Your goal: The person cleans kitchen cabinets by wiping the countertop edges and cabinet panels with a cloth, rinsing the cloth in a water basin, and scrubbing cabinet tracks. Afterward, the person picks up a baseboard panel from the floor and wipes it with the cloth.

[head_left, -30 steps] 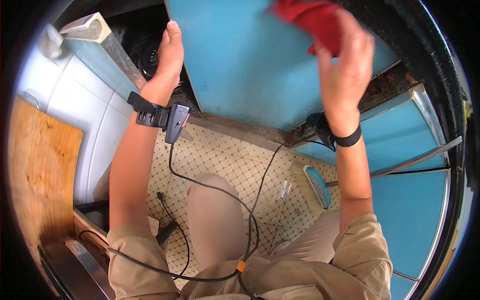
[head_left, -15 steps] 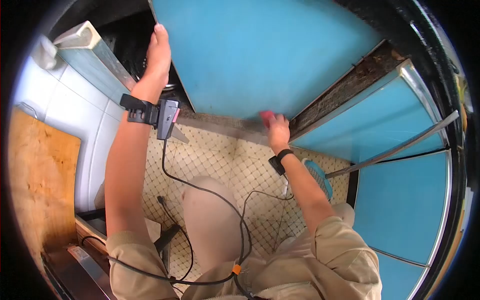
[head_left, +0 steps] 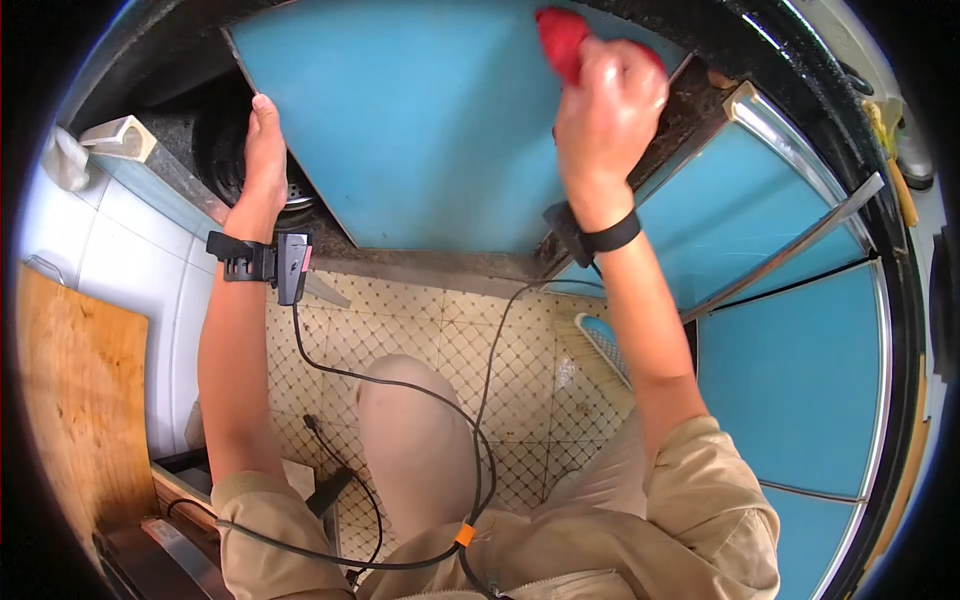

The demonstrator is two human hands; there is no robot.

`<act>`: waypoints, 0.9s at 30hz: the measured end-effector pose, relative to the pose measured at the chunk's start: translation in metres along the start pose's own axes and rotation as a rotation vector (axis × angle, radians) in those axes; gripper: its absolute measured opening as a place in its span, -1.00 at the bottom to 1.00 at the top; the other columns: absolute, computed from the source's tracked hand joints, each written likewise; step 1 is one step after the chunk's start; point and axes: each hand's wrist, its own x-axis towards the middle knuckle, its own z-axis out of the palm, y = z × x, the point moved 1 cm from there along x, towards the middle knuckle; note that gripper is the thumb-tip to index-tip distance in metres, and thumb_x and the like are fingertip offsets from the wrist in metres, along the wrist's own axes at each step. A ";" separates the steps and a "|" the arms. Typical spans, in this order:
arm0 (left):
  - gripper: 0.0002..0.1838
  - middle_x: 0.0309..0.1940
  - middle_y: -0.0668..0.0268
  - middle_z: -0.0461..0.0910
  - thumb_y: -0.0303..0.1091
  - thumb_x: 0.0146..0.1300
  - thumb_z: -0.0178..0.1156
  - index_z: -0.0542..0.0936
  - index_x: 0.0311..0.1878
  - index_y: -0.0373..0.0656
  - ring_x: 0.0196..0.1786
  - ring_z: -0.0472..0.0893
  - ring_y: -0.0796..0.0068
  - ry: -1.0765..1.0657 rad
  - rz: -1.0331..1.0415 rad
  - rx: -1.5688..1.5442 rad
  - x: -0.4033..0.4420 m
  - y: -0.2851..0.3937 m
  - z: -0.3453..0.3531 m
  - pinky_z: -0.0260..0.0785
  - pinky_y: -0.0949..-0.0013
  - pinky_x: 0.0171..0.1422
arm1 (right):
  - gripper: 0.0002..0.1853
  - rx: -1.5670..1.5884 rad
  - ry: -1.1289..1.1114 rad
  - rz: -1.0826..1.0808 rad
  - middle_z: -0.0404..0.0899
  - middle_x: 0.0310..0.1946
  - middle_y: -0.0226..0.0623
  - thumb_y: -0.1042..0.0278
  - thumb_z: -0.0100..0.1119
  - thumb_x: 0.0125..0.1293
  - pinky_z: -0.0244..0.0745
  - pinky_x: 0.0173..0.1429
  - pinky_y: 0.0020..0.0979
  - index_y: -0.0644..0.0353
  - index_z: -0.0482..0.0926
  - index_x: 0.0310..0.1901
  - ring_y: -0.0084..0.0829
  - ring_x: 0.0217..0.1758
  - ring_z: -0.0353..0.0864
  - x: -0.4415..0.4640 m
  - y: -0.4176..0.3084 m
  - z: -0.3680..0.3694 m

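A blue cabinet door panel stands tilted in front of me, across a dark cabinet opening. My left hand grips its left edge, with the thumb upward and the other fingers mostly hidden. Bunched in my right hand is a red cloth, at the panel's upper right. The fingers of that hand are closed round the cloth, and part of it sticks out past them.
Blue cabinet doors line the right side, with a broom leaning there. Black cables hang from my wrist across my lap. A wooden board stands left by white tiles. Inside the opening sits dark round cookware.
My right hand has moved up with the red cloth, from the panel's lower edge to its upper right. The panel and my left hand appear shifted left and slightly lower in view.
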 end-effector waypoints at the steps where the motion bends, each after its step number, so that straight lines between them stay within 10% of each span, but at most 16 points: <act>1: -0.27 0.16 0.30 0.43 0.28 0.52 -0.29 0.24 0.42 -0.16 0.14 0.40 0.47 0.006 0.006 -0.003 0.004 -0.003 -0.001 0.21 0.27 0.33 | -0.71 -0.034 -0.110 -0.032 0.49 -0.18 -0.25 0.55 0.28 0.01 0.42 0.05 -0.16 0.07 0.59 -0.17 -0.15 -0.09 0.47 -0.026 -0.003 -0.003; 15: -0.28 0.27 0.26 0.42 0.26 0.53 -0.28 0.23 0.44 -0.17 0.27 0.42 0.41 0.007 0.036 0.032 0.000 -0.001 -0.001 0.24 0.25 0.37 | -0.76 0.051 -0.919 0.372 0.50 -0.19 -0.23 0.60 0.18 0.02 0.48 0.03 -0.07 0.13 0.59 -0.23 -0.03 -0.05 0.48 -0.294 -0.013 -0.048; 24: -0.29 0.27 0.16 0.48 0.22 0.55 -0.29 0.33 0.39 -0.23 0.31 0.45 0.33 0.072 0.006 0.015 -0.012 0.014 0.008 0.25 0.26 0.42 | -0.51 0.114 -0.135 -0.055 0.47 0.23 0.10 0.73 0.12 0.00 0.42 0.20 -0.09 0.24 0.59 0.05 0.04 0.11 0.53 -0.023 -0.017 -0.034; 27: -0.29 0.25 0.16 0.49 0.22 0.55 -0.30 0.35 0.38 -0.22 0.29 0.46 0.33 0.092 0.036 0.035 -0.015 0.018 0.010 0.27 0.26 0.40 | -0.49 -0.087 -0.209 0.009 0.43 0.28 0.15 0.64 0.11 0.13 0.41 0.19 -0.06 0.29 0.49 0.20 0.09 0.11 0.54 -0.005 -0.012 -0.010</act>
